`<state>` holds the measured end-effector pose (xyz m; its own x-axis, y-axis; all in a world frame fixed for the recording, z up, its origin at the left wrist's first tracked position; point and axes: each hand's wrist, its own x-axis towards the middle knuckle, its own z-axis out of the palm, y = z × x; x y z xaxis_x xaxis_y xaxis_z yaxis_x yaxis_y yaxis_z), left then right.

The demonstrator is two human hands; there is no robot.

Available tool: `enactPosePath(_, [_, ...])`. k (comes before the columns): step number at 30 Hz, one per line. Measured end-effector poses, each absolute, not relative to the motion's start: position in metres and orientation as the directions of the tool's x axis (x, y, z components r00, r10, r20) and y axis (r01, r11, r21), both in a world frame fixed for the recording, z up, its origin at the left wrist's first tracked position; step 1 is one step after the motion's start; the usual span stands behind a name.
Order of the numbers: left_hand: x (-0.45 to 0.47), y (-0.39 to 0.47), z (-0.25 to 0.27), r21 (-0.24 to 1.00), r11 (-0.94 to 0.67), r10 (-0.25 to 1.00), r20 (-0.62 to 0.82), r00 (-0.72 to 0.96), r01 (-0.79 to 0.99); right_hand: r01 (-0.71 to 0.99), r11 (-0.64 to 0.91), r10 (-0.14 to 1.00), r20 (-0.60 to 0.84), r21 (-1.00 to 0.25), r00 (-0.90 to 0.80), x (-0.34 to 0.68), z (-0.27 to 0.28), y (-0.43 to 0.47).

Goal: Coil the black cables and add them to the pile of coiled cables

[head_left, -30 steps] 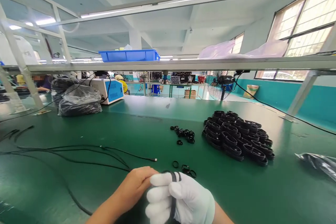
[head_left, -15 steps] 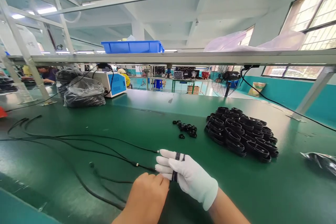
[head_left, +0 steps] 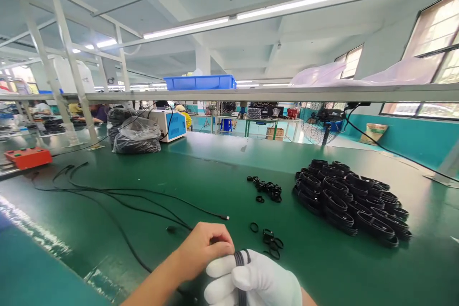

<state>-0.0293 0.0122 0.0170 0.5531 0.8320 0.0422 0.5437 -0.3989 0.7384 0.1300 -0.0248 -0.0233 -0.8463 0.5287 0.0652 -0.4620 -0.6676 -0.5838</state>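
Dark strands of a black cable (head_left: pixel 242 296) loop round the fingers of my right hand (head_left: pixel 268 277), which wears a white glove. Its thumb presses across the strands. A single thin black band (head_left: pixel 248 255) circles the index finger beside them. My bare left hand (head_left: pixel 204 251) pinches at the top of the loops, thumb and index finger together; the exact grip is partly hidden. Left of it, several black cables (head_left: pixel 143 209) run across the green table, one ending in a pale-tipped connector (head_left: pixel 225 217). Small black rings (head_left: pixel 274 244) lie just beyond the glove.
A large pile of coiled black cables (head_left: pixel 347 201) stands to the right. More small rings (head_left: pixel 265 187) lie mid-table. Farther off are bagged black goods (head_left: pixel 138 136), a white-and-blue machine (head_left: pixel 172 124) and an orange-red box (head_left: pixel 28 158). Overhead, a shelf (head_left: pixel 272 94) carries a blue tray (head_left: pixel 201 82).
The view has shifted left and up. Both hands are lower in the picture, and my left hand has moved to the top of the loops. More strands now show on the glove.
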Motion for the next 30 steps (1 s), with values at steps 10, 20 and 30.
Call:
enactPosePath(10, [-0.015, -0.011, -0.017, 0.177, -0.409, 0.912, 0.102, 0.396, 0.895, -0.774, -0.303, 0.944, -0.065, -0.556, -0.323, 0.151, -0.013, 0.003])
enactPosePath(20, [-0.012, -0.005, 0.011, -0.092, -0.731, 0.657, 0.173, 0.734, 0.676, -0.512, -0.416, 0.859, -0.14, -0.752, -0.493, 0.138, -0.026, -0.005])
enactPosePath(30, [-0.032, 0.029, 0.035, 0.338, -0.787, 0.589, 0.165, 0.791, 0.516, -0.356, -0.639, 0.618, -0.179, -0.681, -0.766, 0.129, -0.04, -0.018])
